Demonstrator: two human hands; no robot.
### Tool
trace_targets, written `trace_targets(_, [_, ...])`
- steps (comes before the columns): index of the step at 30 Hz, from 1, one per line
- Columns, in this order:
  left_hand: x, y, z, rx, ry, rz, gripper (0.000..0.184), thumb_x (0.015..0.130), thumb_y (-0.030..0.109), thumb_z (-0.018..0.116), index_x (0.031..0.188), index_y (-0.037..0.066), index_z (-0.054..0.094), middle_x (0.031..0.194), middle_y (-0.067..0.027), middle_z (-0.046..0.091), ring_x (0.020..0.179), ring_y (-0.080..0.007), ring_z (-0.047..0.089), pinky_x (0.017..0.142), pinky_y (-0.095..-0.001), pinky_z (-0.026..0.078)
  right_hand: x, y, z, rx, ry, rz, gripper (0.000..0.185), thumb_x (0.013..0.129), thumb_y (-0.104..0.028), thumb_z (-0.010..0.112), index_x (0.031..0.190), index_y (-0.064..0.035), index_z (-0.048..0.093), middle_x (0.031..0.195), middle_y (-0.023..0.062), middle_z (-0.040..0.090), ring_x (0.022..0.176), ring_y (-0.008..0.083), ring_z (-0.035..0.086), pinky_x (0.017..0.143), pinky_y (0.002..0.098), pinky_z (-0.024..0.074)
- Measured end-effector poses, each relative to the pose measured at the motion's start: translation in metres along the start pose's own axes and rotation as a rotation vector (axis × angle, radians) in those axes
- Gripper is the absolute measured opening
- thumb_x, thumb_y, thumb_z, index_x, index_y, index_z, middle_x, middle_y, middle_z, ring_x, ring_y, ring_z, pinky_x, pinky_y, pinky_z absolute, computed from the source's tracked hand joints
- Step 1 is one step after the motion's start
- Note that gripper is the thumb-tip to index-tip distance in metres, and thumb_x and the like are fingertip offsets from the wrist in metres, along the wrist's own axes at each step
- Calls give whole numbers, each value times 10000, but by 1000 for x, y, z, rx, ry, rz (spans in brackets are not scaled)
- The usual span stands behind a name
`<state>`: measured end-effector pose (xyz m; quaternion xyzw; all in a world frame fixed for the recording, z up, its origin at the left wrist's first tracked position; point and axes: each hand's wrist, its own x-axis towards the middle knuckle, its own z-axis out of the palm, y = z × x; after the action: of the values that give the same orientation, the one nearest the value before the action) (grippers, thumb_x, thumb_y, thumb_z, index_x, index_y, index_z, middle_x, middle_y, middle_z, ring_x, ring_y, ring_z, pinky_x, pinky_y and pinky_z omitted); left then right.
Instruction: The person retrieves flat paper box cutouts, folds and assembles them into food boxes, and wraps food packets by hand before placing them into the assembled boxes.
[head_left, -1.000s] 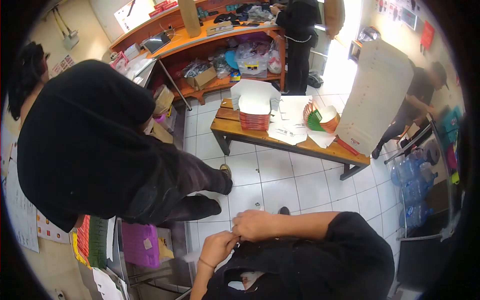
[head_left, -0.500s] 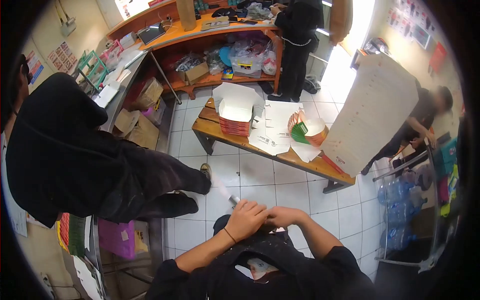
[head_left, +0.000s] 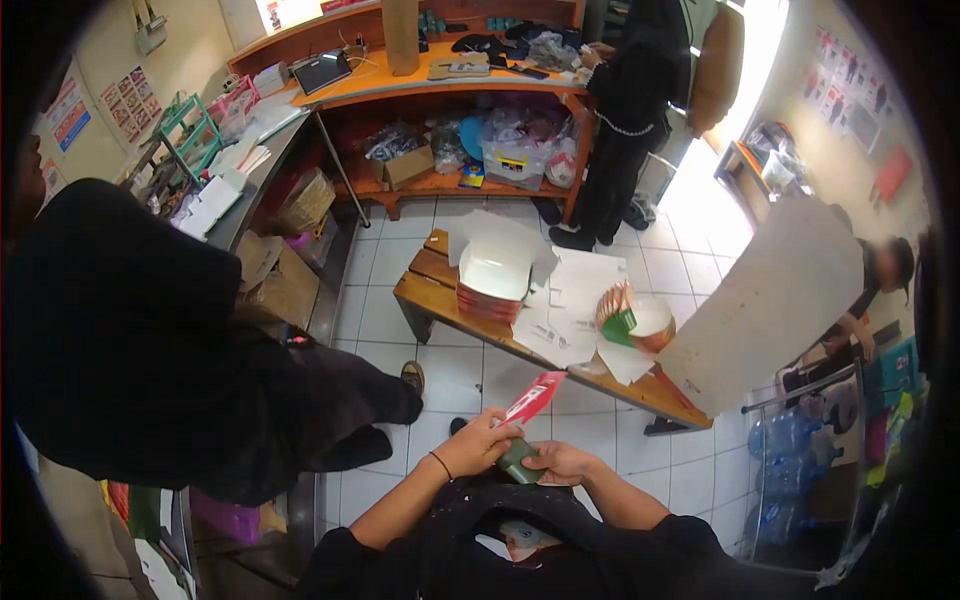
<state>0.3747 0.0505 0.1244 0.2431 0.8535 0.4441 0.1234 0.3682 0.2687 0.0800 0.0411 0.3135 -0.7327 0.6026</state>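
At the bottom centre, in front of my dark clothing, my left hand point(head_left: 480, 442) and my right hand point(head_left: 558, 464) are close together. Between them is a printed paper carton piece point(head_left: 518, 461), green on the part that shows. From the top of my left hand juts a red panel with white lettering point(head_left: 533, 398), which looks like part of the same piece; the join is hidden by my fingers. My left fingers are closed round it. My right thumb and fingers pinch the green part's right side.
Ahead, a wooden bench point(head_left: 415, 288) bears stacked white-lined cartons point(head_left: 494, 275), flat white sheets, a fanned red and green bundle point(head_left: 618, 318) and a tall white card stack point(head_left: 770, 310). People in dark clothes stand left, at the orange counter point(head_left: 400, 70) and right. Water bottles point(head_left: 785, 470) stand right.
The held piece has turned so its red lettered panel and green part show; before, a pale blurred strip stuck out up-left. My hands have moved slightly down and apart. The view has shifted.
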Motion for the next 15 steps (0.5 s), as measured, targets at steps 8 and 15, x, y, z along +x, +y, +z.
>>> trace_targets(8, [20,-55,-83,-6,476,-129,201,785,155,613,967,82,567,978,-147,432,855,-276,526,783,-348,454,71,-67,22,29,92,-85,392,898,-128,476,1251,11,379,1074,104,559,927,188,583,815,318,480])
trace_targets(15, [20,-83,-105,-36,332,-69,183,762,108,633,942,111,598,943,-120,473,806,-271,557,740,-327,464,112,-96,33,-752,283,-213,312,902,-146,481,1186,-17,493,996,70,594,895,114,536,808,262,432])
